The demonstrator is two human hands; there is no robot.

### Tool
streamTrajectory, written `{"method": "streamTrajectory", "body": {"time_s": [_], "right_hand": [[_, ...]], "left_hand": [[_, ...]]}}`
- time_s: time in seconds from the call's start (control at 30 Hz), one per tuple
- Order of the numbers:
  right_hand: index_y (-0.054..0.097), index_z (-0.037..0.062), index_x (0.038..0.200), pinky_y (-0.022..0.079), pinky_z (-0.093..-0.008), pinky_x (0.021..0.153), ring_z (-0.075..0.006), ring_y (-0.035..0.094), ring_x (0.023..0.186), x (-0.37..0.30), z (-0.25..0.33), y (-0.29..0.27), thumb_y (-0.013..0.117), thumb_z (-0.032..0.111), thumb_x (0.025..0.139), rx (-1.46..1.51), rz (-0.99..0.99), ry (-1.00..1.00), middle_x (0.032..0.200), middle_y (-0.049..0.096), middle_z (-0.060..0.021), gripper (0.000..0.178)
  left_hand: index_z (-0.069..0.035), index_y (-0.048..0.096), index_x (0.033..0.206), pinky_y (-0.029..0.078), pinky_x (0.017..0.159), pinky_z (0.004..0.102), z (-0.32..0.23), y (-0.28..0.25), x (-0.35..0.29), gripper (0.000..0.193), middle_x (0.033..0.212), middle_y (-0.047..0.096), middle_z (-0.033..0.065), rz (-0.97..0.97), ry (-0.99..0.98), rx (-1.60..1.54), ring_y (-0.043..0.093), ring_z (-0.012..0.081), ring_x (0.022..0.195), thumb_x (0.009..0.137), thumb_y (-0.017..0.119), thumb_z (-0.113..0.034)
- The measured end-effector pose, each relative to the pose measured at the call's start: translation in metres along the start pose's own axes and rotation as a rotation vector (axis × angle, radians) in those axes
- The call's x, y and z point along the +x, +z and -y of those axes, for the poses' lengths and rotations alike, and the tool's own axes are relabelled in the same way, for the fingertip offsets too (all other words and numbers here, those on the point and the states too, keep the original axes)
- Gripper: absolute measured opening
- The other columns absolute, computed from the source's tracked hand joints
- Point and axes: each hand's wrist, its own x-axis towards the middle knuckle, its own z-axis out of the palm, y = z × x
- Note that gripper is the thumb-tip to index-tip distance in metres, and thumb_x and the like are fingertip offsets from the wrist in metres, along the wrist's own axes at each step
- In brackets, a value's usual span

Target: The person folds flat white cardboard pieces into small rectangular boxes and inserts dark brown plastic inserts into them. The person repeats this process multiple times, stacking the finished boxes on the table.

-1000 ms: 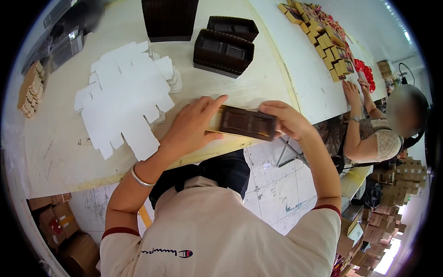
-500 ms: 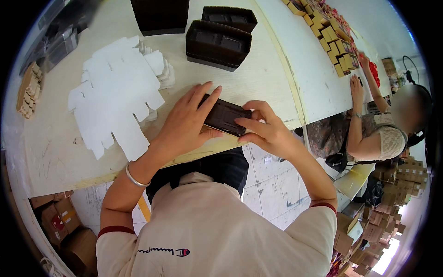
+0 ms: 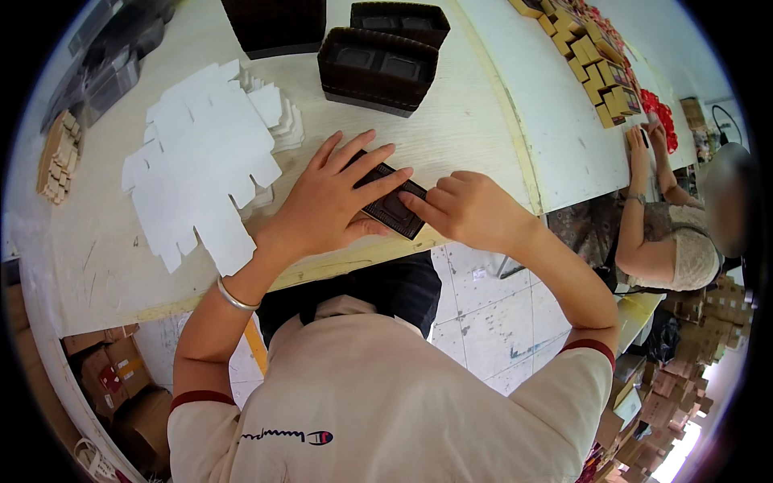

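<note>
A small dark brown plastic tray (image 3: 394,211) with square hollows lies slanted near the table's front edge. My left hand (image 3: 318,197) spans its left part, fingers spread across the top and far side, thumb at the near edge. From the right, my right hand (image 3: 483,211) presses one extended digit onto the tray's surface; its other fingers are curled in. Flat white die-cut card blanks (image 3: 201,153) lie in a loose pile left of my left hand. Beyond the hands stand stacks of similar dark trays (image 3: 374,76).
A taller dark stack (image 3: 274,28) stands at the far edge of view. Several small yellow boxes (image 3: 600,72) sit at the right, near a co-worker's hands (image 3: 640,149). Wooden pieces (image 3: 60,157) lie far left. Cardboard cartons (image 3: 117,374) are below the table.
My right hand has gone from holding the tray's right end with spread fingers to curled fingers with one digit pressing on top. My left fingers have spread wider.
</note>
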Motion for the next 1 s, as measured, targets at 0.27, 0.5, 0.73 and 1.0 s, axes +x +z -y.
{"method": "streamTrajectory", "body": {"time_s": [0.27,0.5,0.73,1.0], "right_hand": [[0.053,-0.0052,0.122,0.036,-0.0438,0.104,-0.0378,0.037,0.131,0.005,0.044,0.026,0.063,0.044,0.079,0.04,-0.281,0.396,0.139,0.039,-0.0275,0.066],[0.062,-0.0018,0.109,0.043,-0.0455,0.097,-0.0401,0.048,0.119,-0.011,0.023,0.05,0.075,0.012,0.072,0.354,-0.526,0.436,0.13,0.047,-0.0247,0.042],[0.062,0.0002,0.115,0.042,-0.0417,0.097,-0.0361,0.049,0.119,-0.104,-0.074,0.055,0.072,0.012,0.079,0.257,-0.596,0.824,0.132,0.047,-0.0218,0.039],[0.05,0.0103,0.133,0.04,-0.0437,0.102,-0.0398,0.042,0.127,0.038,0.006,0.018,0.078,0.022,0.074,0.144,-0.548,0.379,0.143,0.037,-0.0226,0.067]], "left_hand": [[-0.01,0.042,0.138,0.027,0.108,0.0522,-0.014,0.011,-0.007,0.073,0.142,0.039,0.0128,-0.04,-0.185,0.147,0.033,0.0339,0.133,0.077,0.066,-0.042],[-0.013,0.042,0.139,0.021,0.109,0.0587,-0.047,0.002,-0.004,0.078,0.147,0.033,0.0154,-0.035,-0.125,0.053,0.031,0.0341,0.135,0.074,0.069,-0.046],[-0.015,0.053,0.129,0.021,0.109,0.0594,-0.045,-0.086,-0.071,0.07,0.142,0.038,0.0111,-0.146,-0.211,-0.032,0.031,0.0337,0.135,0.07,0.074,-0.046],[-0.015,0.043,0.141,0.011,0.115,0.0514,0.061,-0.143,-0.144,0.081,0.151,0.028,0.0173,0.059,-0.664,0.026,0.016,0.0374,0.142,0.072,0.074,-0.045]]}}
